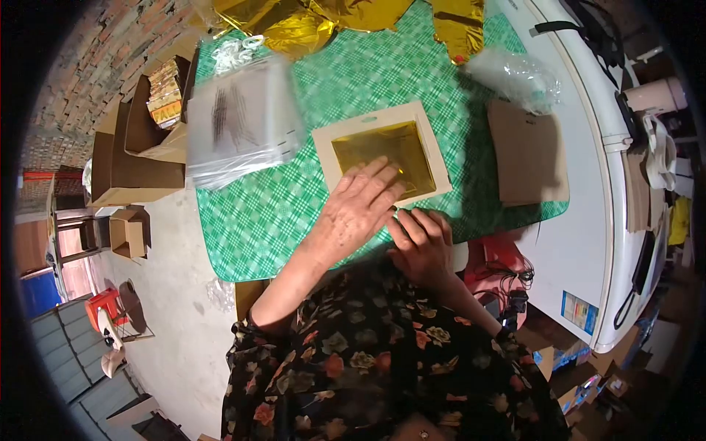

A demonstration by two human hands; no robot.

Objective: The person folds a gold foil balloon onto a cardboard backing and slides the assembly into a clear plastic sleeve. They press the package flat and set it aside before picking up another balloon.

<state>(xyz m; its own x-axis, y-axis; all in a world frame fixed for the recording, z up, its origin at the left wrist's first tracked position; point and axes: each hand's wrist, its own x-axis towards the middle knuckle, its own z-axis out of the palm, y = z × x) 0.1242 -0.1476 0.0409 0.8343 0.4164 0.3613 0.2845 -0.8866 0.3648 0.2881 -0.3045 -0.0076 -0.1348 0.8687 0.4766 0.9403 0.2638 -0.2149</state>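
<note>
A flat tan cardboard package [437, 158] with a hang slot along its far edge lies on the green checked tablecloth [360, 77]. Its window shows shiny gold foil [368, 147]. Across the lower part of that window my left hand [357, 206] rests flat, fingers extended and close together. At the package's near right edge is my right hand [423, 242], its fingers curled inward. Something small and pale shows by its fingertips, too little to name. Whether the right fingers grip the package edge is hidden.
Clear plastic bags [246, 121] are stacked at the left, with white string [237, 53] behind. Gold foil sheets [294, 26] cover the far edge. Brown card sheets [526, 158] and a crumpled plastic bag [518, 77] lie right, beside a white appliance [566, 242]. Open cartons [140, 173] stand left.
</note>
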